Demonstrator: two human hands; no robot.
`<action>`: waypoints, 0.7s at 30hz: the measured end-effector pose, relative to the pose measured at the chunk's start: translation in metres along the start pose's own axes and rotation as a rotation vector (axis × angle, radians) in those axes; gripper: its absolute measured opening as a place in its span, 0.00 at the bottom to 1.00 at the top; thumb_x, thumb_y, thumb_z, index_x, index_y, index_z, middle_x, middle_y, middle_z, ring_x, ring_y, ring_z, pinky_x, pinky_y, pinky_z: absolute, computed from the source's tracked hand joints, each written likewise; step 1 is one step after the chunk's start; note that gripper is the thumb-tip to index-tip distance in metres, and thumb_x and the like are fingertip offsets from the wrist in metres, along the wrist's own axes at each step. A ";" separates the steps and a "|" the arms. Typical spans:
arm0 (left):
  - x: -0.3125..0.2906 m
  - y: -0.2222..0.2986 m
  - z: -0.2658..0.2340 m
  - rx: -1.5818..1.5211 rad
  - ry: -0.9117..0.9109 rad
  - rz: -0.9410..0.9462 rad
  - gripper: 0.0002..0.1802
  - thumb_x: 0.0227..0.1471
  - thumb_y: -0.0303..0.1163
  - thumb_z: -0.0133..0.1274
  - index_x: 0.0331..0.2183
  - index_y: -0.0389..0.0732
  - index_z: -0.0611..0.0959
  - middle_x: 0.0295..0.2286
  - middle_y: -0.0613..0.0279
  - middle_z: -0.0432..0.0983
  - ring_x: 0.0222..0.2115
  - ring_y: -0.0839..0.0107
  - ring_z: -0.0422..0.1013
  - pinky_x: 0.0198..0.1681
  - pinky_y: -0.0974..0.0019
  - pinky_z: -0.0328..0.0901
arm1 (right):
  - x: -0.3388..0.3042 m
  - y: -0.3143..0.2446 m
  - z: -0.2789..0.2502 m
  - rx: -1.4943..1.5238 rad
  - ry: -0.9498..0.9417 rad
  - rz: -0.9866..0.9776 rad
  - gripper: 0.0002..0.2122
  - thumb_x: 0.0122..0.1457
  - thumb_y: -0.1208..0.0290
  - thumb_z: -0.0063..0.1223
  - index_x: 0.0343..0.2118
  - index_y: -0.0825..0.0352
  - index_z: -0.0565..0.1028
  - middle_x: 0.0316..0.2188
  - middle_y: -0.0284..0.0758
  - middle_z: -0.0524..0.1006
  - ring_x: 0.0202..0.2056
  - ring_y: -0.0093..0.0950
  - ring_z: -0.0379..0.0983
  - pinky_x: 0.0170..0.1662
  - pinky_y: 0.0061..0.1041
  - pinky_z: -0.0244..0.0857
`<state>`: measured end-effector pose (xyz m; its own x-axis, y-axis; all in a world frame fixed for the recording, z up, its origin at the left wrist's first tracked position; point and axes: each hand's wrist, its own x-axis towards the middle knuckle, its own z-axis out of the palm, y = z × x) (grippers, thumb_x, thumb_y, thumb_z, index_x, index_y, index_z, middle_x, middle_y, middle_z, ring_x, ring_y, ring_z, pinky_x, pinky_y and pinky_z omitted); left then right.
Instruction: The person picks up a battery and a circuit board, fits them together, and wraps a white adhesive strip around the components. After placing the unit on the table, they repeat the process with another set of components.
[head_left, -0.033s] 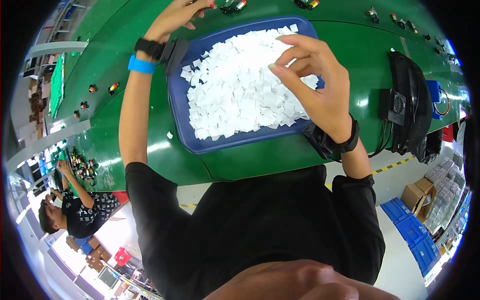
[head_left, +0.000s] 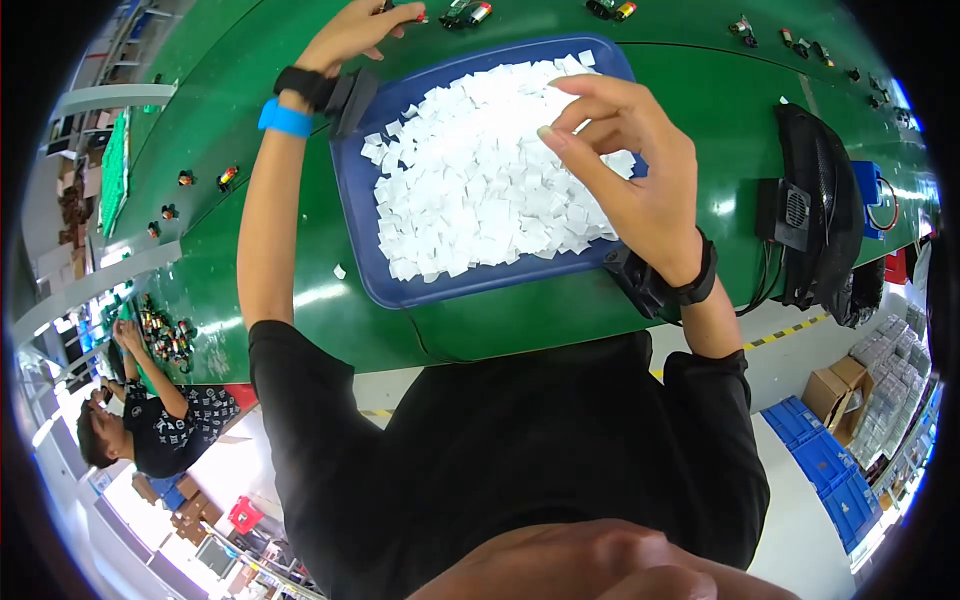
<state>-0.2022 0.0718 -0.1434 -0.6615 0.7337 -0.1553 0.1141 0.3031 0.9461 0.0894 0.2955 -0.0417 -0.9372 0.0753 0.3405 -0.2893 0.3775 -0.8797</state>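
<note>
I log many white squares (head_left: 480,190) left in the blue tray (head_left: 357,205); finished count unclear. Right hand (head_left: 640,150), uncurling and apparently empty, hovers above; left hand (head_left: 350,35) is at a red part (head_left: 421,18) (grip: cannot tell).

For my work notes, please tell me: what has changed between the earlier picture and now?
The blue wristband by the left hand shifted slightly upward in the picture. No clear grasp or release shows. The right hand stays above the white paper pieces in the blue tray.

A black bag (head_left: 825,160) lies right on the bench (head_left: 720,140); blue crates (head_left: 825,465) stand near right beside a cardboard box (head_left: 826,394); a co-worker (head_left: 165,435) is at left.
</note>
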 end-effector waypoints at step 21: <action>-0.020 0.030 0.075 -0.313 0.234 0.872 0.18 0.51 0.44 0.65 0.33 0.39 0.80 0.26 0.54 0.79 0.22 0.65 0.73 0.27 0.64 0.66 | -0.003 0.015 -0.002 -0.110 -0.082 -0.042 0.08 0.56 0.78 0.65 0.37 0.69 0.78 0.29 0.32 0.80 0.28 0.20 0.79 0.34 0.17 0.71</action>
<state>-0.1299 0.1116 -0.1334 -0.5725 0.4743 0.6688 0.4560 -0.4938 0.7404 0.0882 0.3026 -0.0555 -0.9389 -0.0165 0.3438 -0.3094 0.4778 -0.8222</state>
